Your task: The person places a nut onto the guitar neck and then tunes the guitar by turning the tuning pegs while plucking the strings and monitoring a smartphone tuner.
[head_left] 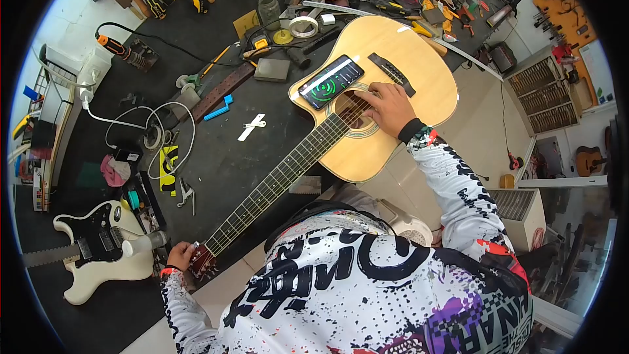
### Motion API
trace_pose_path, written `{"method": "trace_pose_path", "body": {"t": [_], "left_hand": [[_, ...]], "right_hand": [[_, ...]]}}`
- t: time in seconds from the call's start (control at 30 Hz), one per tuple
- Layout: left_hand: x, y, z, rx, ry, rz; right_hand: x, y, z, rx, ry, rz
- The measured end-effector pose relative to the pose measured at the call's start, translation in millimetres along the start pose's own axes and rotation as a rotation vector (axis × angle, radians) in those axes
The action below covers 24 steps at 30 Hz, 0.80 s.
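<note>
An acoustic guitar point(419, 59) with a pale wood top lies across the dark workbench, its neck point(278, 174) slanting down to the left. At its headstock point(202, 261), my left hand point(179, 255) has its fingers closed around a shiny tuning peg. My right hand point(391, 108) rests over the sound hole, thumb and fingers apart at the strings point(352, 109). Just beside it, a smartphone point(331, 82) lies on the guitar top and shows a green circular display on a dark screen. The dark bridge point(392, 75) is past my right hand.
A white electric guitar point(98, 288) lies at lower left. Around the bench are a blue tool point(219, 108), a white cross-shaped piece point(251, 127), a capo-like clamp point(187, 195), a tape roll point(303, 27) and a soldering iron point(121, 49). Cluttered tools fill the back.
</note>
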<state>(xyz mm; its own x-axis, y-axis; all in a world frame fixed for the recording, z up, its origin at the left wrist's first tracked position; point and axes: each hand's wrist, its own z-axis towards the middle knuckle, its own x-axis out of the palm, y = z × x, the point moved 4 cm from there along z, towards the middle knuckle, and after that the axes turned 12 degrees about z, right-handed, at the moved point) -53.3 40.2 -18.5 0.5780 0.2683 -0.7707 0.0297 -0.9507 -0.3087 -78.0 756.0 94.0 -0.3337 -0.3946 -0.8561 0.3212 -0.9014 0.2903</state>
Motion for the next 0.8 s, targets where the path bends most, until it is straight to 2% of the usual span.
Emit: {"method": "trace_pose_path", "body": {"t": [0.03, 0.1, 0.13, 0.27, 0.47, 0.57, 0.6, 0.67, 0.77, 0.8], "left_hand": [[-0.4, -2.2, -0.7, -0.001, 0.002, -0.002], [-4.1, -19.9, -6.7, 0.057, 0.034, -0.422], [-1.3, -8.3, -2.0, 0.089, 0.104, -0.424], [-1.6, -12.5, 0.3, 0.173, 0.085, -0.317], [11.3, 0.9, 7.4, 0.063, 0.101, -0.381], [11.5, 5.3, 3.4, 0.098, 0.059, -0.220], [7.1, -2.8, 0.7, -0.005, 0.126, -0.221], [5.2, -3.5, 7.3, 0.259, 0.003, -0.135], [9.1, -8.5, 14.5, 0.095, 0.008, -0.090], [4.4, -15.4, 17.6, 0.161, -0.033, 0.034]], "right_hand": [[1.2, -0.6, 0.3, 0.007, 0.040, -0.032], [3.0, 0.7, 2.0, 0.004, 0.087, -0.055], [2.5, 0.2, 1.8, 0.024, 0.096, -0.062], [5.8, 1.2, 4.7, 0.030, 0.099, -0.074], [9.9, 0.9, 3.4, 0.050, 0.099, -0.048], [10.2, 4.2, 3.9, 0.045, 0.097, -0.056], [12.7, 0.5, 2.5, 0.058, 0.119, -0.065], [18.2, -6.8, -0.4, 0.031, 0.112, -0.070], [23.4, -10.5, -0.1, 0.085, 0.163, -0.045], [23.2, -8.1, -0.2, 0.084, 0.171, -0.067]]}}
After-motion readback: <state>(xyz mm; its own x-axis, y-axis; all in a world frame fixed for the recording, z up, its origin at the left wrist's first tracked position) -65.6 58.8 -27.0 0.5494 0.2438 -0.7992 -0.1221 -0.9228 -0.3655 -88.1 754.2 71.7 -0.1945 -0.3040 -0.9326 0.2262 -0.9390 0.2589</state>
